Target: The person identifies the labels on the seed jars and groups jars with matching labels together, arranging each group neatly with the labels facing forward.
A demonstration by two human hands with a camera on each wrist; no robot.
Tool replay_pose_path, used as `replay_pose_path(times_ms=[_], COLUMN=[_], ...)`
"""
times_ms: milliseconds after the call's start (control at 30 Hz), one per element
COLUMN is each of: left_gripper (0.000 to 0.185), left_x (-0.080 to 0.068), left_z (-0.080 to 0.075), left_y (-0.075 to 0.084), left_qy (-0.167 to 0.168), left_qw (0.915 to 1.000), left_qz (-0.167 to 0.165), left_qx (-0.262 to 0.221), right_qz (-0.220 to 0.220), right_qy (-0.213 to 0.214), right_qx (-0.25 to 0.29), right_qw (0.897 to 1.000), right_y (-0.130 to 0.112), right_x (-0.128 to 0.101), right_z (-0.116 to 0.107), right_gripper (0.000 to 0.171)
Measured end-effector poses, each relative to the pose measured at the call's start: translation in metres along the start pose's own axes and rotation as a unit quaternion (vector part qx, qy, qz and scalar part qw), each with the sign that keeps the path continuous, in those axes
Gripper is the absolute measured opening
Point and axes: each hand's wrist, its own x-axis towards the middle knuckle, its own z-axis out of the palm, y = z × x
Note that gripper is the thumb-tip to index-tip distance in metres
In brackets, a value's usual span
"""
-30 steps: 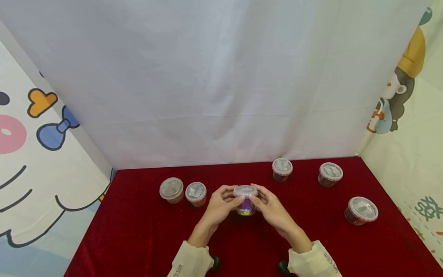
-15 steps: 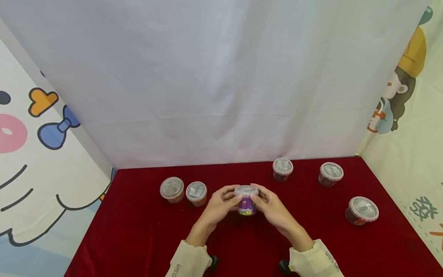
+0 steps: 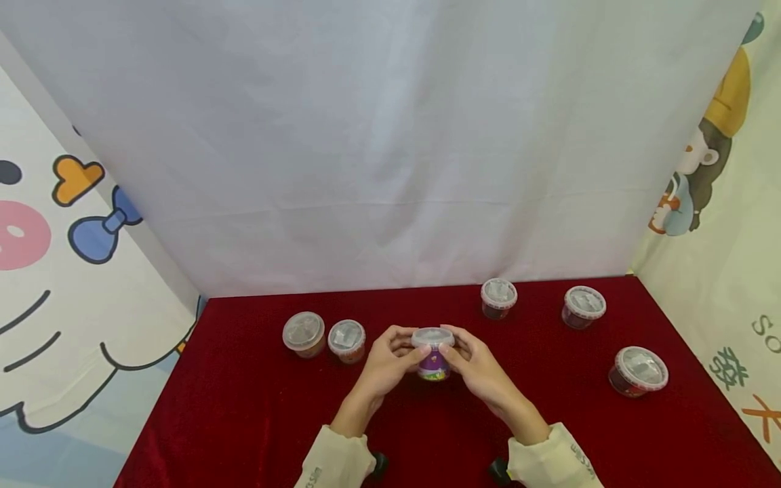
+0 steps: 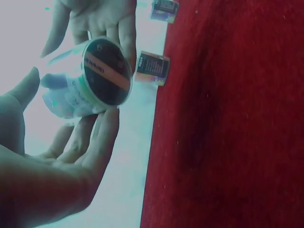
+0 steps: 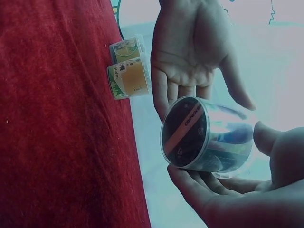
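Note:
A small cup (image 3: 433, 358) with a purple label and a clear lid is held between both hands over the middle of the red table (image 3: 256, 407). My left hand (image 3: 404, 350) pinches its left side with thumb and fingers. My right hand (image 3: 459, 352) grips the right side the same way. In the left wrist view the cup (image 4: 92, 78) shows its dark underside, clear of the cloth, with my left hand (image 4: 71, 156) under it and my right hand (image 4: 99, 23) beyond. In the right wrist view the cup (image 5: 204, 135) lies between my right hand (image 5: 228, 190) and my left hand (image 5: 190, 52).
Two lidded cups (image 3: 303, 333) (image 3: 346, 339) stand close together left of the hands. Three more (image 3: 498, 297) (image 3: 584, 305) (image 3: 637, 369) are spread over the right side. A white cloth backdrop (image 3: 390, 169) closes off the far edge, with cartoon-printed panels at both sides.

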Motion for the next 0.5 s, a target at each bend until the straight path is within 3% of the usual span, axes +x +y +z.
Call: replay_pose_path(times_ms=[267, 500], left_gripper=[0.052, 0.051], left_x=[0.0007, 0.0007], left_z=[-0.0052, -0.0021], left_y=[-0.0019, -0.0032], left_qy=[-0.036, 0.0], left_qw=[0.9993, 1.0], left_qz=[0.004, 0.007], left_qx=[0.002, -0.004], right_qz=[-0.006, 0.007], right_qy=[-0.022, 0.01], right_qx=[-0.007, 0.006], right_qw=[1.0, 1.0], right_y=[-0.0037, -0.0022], right_x=[-0.0019, -0.0014], right_z=[-0.0027, 0.0007], right_gripper=[0.059, 0.058])
